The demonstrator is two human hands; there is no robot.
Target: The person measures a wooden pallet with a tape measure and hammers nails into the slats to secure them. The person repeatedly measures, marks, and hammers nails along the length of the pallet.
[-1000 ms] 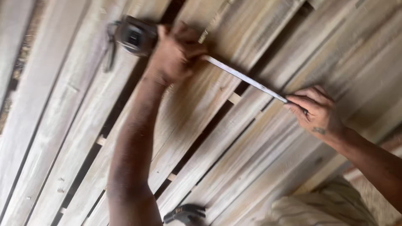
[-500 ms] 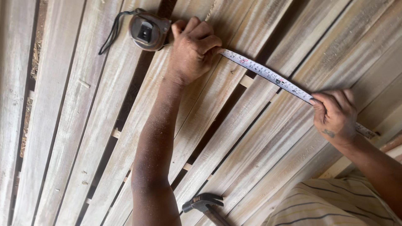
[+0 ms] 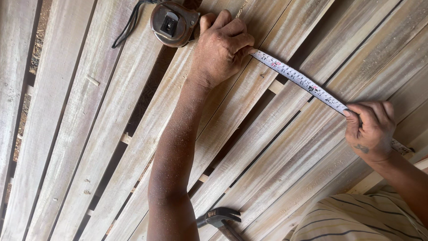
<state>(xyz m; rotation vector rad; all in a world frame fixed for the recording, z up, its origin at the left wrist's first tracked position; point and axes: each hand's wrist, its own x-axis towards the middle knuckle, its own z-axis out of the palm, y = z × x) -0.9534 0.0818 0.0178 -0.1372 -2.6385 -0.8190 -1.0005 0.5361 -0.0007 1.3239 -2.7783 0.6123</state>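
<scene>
The left hand (image 3: 223, 49) lies far up the scene, fingers curled and pressed down on the tape blade (image 3: 303, 81) where it leaves the tape measure case (image 3: 171, 24). The round, worn case sits just to the left of that hand, touching its knuckles, with a dark wrist cord (image 3: 129, 24) trailing off further left. From under the left fingertips the white blade runs down and to the right across the wooden slats (image 3: 89, 125), lying flat on them. The right hand (image 3: 370, 129) is at the right side, thumb and forefinger closed together on the blade and holding it against the wood; a short piece of blade shows past the hand on its right. So the stretch of tape lies between the two hands, clamped at both ends. Near the bottom edge, a claw hammer (image 3: 218, 218) rests by the left forearm, beside a striped shirt (image 3: 356, 221).
</scene>
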